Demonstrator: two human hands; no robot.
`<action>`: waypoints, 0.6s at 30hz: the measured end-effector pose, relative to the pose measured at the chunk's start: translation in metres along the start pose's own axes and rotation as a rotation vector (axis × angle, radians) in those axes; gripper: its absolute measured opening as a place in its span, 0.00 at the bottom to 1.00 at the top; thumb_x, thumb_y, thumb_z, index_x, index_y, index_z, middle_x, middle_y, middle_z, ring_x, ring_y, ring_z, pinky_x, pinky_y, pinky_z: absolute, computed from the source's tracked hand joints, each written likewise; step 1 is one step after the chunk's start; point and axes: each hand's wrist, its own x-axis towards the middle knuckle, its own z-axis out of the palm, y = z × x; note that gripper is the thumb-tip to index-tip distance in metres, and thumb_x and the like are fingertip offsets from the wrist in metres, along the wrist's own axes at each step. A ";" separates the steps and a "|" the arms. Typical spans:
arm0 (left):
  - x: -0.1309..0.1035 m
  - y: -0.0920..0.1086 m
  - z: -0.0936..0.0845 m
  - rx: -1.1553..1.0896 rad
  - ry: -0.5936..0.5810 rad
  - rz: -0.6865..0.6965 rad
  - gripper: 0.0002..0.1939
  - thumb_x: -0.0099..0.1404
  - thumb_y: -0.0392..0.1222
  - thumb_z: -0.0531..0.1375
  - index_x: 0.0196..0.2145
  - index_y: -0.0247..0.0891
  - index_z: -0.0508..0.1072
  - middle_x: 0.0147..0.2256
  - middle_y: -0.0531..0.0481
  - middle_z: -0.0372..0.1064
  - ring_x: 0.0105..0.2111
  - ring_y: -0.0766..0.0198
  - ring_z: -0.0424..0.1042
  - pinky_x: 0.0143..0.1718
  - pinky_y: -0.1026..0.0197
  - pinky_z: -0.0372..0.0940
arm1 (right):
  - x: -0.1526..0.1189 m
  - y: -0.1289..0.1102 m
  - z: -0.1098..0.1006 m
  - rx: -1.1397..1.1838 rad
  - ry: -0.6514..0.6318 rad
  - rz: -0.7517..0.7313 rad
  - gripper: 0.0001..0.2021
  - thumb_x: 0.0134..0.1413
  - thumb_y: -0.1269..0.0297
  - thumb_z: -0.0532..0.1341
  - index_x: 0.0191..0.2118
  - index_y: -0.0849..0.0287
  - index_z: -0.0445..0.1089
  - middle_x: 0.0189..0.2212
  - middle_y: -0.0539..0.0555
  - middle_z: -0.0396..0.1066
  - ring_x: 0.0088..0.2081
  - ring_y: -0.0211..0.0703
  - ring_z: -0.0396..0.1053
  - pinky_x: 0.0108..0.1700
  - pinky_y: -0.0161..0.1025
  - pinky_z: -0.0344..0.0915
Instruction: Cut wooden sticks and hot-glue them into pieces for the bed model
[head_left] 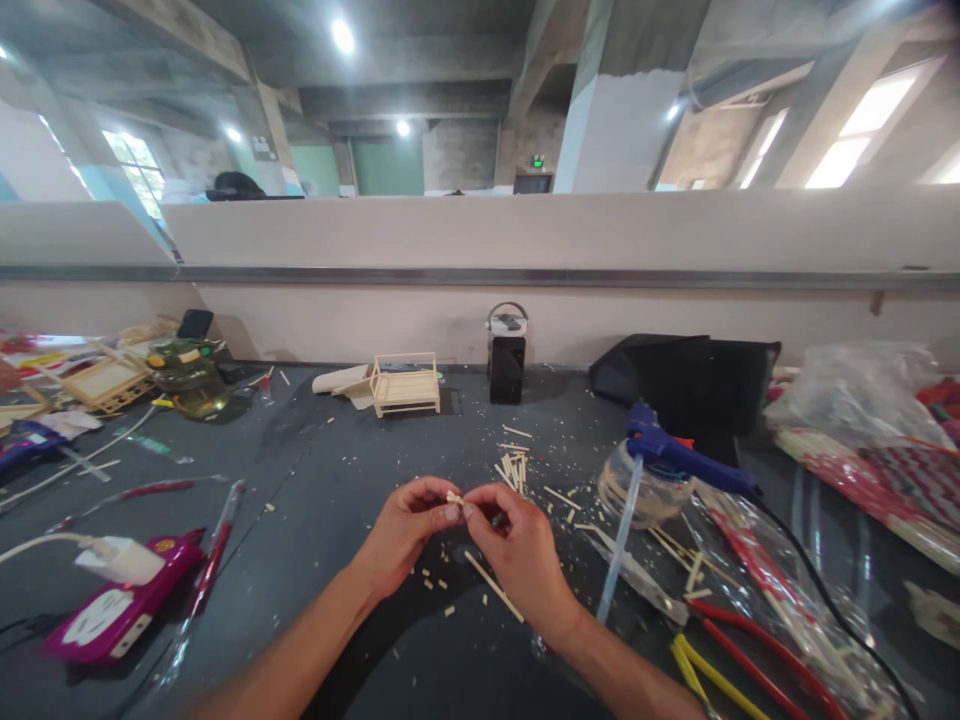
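Note:
My left hand (409, 520) and my right hand (521, 545) meet above the middle of the dark table, fingertips almost touching. Between them they pinch a tiny pale wooden piece (454, 498), partly covered by the fingers. Just beyond my right hand lies a loose pile of short wooden sticks (514, 468). Below my hands a longer wooden stick (495, 588) rests at a slant, and small cut wood bits (450, 611) are scattered round it. Farther back stands a miniature wooden bench-like frame (406, 388) with rails.
A blue glue gun (686, 455) sits over a clear round container (619, 490) at right. Nearby lie red-handled pliers (765, 640) and plastic-wrapped sticks (772, 570). A phone (508, 370) leans upright at the back. At left are a purple power strip (124, 610) and a bottle (187, 380).

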 end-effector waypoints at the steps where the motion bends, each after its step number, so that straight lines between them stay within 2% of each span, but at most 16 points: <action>1: 0.000 0.000 0.000 0.001 -0.003 -0.001 0.12 0.46 0.38 0.73 0.29 0.37 0.78 0.27 0.53 0.74 0.29 0.68 0.70 0.36 0.64 0.62 | 0.000 0.000 0.000 0.003 0.004 0.000 0.06 0.54 0.69 0.58 0.31 0.57 0.73 0.26 0.50 0.75 0.27 0.38 0.70 0.30 0.34 0.65; 10: -0.001 -0.001 -0.001 0.009 -0.025 0.001 0.14 0.46 0.37 0.73 0.32 0.37 0.78 0.31 0.52 0.74 0.33 0.66 0.70 0.39 0.63 0.62 | 0.000 -0.001 0.000 0.027 0.040 0.003 0.06 0.56 0.67 0.58 0.31 0.56 0.72 0.26 0.49 0.75 0.27 0.39 0.71 0.30 0.34 0.66; 18: -0.002 0.002 -0.001 -0.020 -0.044 0.002 0.11 0.52 0.38 0.70 0.35 0.37 0.78 0.29 0.52 0.72 0.30 0.67 0.68 0.37 0.63 0.63 | 0.001 0.000 -0.002 0.005 0.103 0.011 0.06 0.56 0.66 0.58 0.30 0.57 0.71 0.25 0.49 0.73 0.26 0.39 0.69 0.29 0.34 0.64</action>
